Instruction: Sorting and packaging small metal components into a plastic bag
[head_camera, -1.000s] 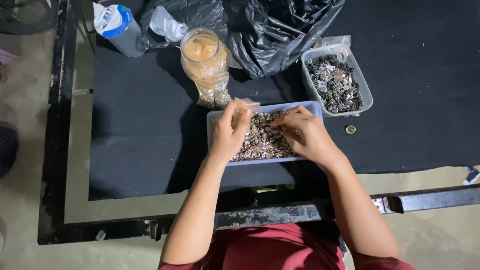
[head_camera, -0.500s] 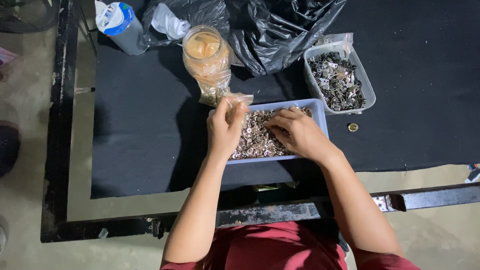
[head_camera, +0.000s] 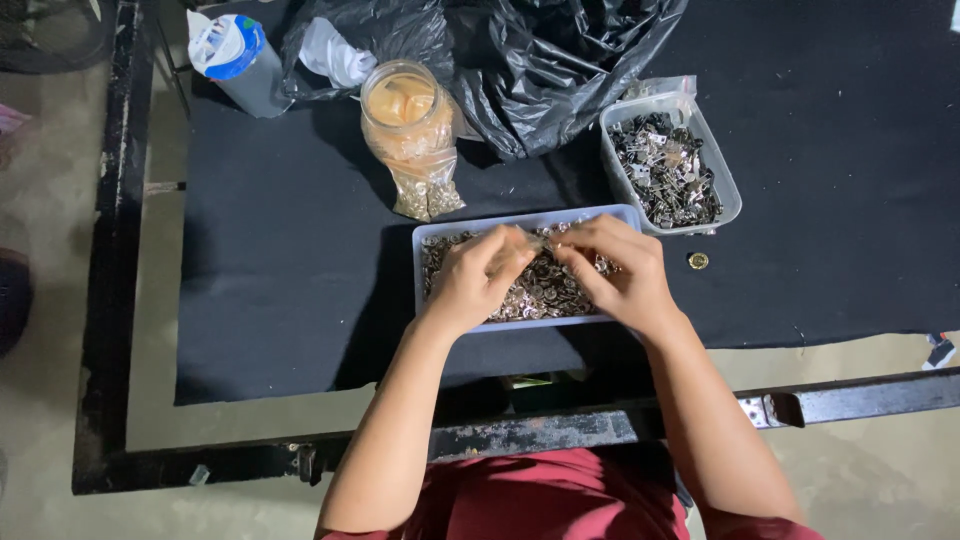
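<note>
Black cloth (head_camera: 280, 300) on metal-framed table (head_camera: 110, 300), concrete floor; both hands' grip state unclear over parts tray (head_camera: 430, 245)

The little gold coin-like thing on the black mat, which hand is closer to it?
Right. The right hand is over the tray, just beside the small gold disc. The left hand is farther, across the tray.

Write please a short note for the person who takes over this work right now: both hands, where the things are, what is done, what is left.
Left hand and right hand: both over the near pale rectangular plastic tray of small metal parts, fingertips together pinching something small; what exactly cannot be told.
Second clear tray of darker metal pieces: far right.
Done: unclear.
Left: near tray looks full.
</note>
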